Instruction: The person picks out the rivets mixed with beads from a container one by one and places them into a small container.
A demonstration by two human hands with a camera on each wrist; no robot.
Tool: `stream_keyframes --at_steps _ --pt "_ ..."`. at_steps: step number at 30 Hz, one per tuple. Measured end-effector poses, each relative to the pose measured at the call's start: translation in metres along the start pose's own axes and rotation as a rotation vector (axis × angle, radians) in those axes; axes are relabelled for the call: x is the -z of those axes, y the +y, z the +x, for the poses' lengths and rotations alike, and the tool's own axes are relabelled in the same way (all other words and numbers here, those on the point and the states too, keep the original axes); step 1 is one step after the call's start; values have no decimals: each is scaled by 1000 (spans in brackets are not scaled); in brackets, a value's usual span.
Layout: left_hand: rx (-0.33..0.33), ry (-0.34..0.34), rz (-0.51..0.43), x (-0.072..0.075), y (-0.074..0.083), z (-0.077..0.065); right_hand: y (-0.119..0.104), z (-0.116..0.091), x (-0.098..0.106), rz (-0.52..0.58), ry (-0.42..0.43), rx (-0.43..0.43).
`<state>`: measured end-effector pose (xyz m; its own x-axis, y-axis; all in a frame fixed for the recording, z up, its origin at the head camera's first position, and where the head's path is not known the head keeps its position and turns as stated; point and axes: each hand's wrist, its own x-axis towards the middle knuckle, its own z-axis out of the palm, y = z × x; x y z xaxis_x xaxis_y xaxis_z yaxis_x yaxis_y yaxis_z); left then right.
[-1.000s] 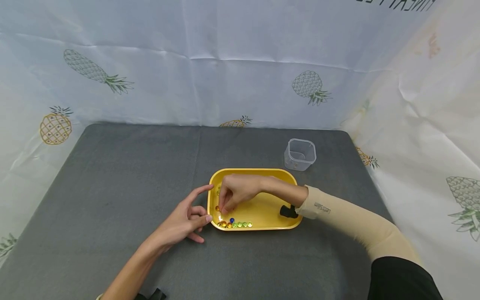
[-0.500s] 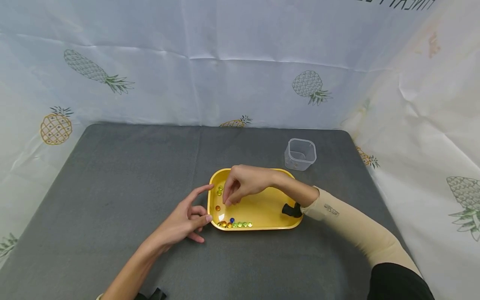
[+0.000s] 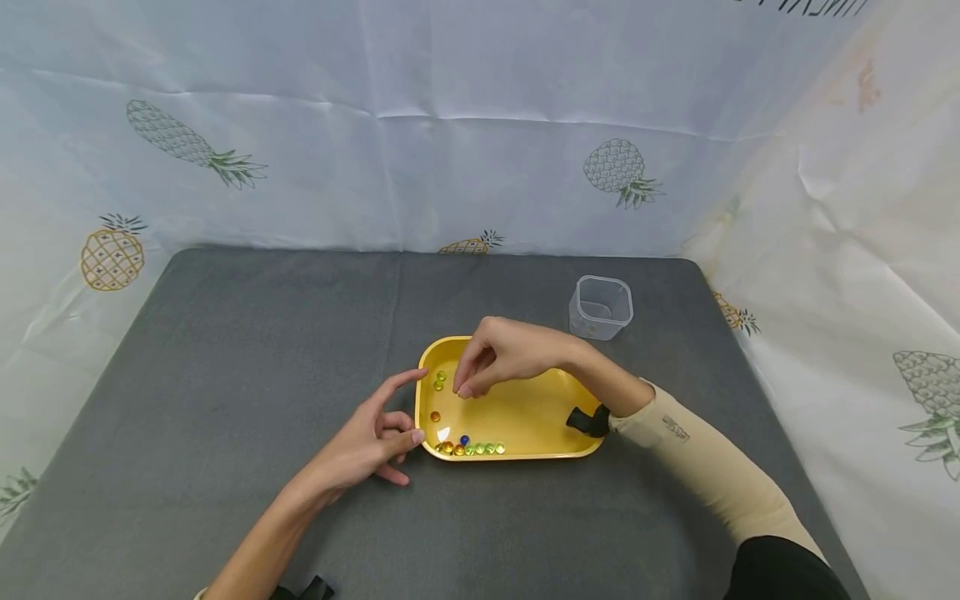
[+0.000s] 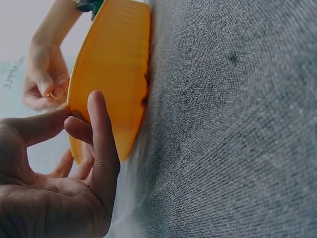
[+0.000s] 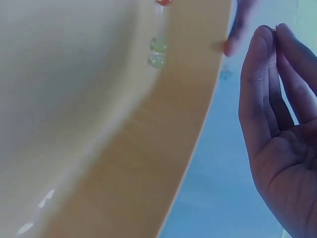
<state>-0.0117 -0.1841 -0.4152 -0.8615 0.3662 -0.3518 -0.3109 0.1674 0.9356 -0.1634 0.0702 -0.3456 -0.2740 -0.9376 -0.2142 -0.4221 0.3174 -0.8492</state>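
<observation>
A yellow tray [image 3: 536, 417] lies on the grey table. My left hand [image 3: 367, 442] is at its left end, index fingertip and thumb spread along the rim and touching it. Over the tray's left half, my right hand [image 3: 517, 350] pinches thumb and fingertips together. A small orange-tinted glint [image 4: 50, 94] shows between them in the left wrist view; the rest of that thing is hidden. Inside the tray, two yellow-green marbles [image 3: 441, 377] and one orange marble [image 3: 435, 417] lie along the left side. Orange marbles [image 3: 447, 448], a blue marble [image 3: 464, 440] and several green marbles [image 3: 490, 449] line the near edge.
A clear plastic container [image 3: 600, 308] stands behind the tray's right end, near the far table edge. Grey cloth [image 3: 285, 333] covers the table. Pineapple-print sheets [image 3: 480, 125] hang at the back and sides. A black strap [image 3: 588, 421] is on my right wrist.
My right hand has risen from the tray's near-left area and moved away and to the right, fingertips still pinched. The left hand, tray and visible marbles have stayed put.
</observation>
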Motion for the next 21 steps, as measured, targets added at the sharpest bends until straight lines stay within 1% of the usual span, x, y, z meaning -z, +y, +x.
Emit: stream_keyframes --at_steps 7,11,16,21 --pt "-7 -1 1 0 0 0 -2 -12 6 60 80 -7" --pt "-8 -2 3 0 0 0 -2 -19 9 72 120 -22" --pt "2 6 4 -1 1 0 -2 -27 14 60 186 -35" --pt "2 10 4 -1 2 0 -2 -36 20 39 241 -24"
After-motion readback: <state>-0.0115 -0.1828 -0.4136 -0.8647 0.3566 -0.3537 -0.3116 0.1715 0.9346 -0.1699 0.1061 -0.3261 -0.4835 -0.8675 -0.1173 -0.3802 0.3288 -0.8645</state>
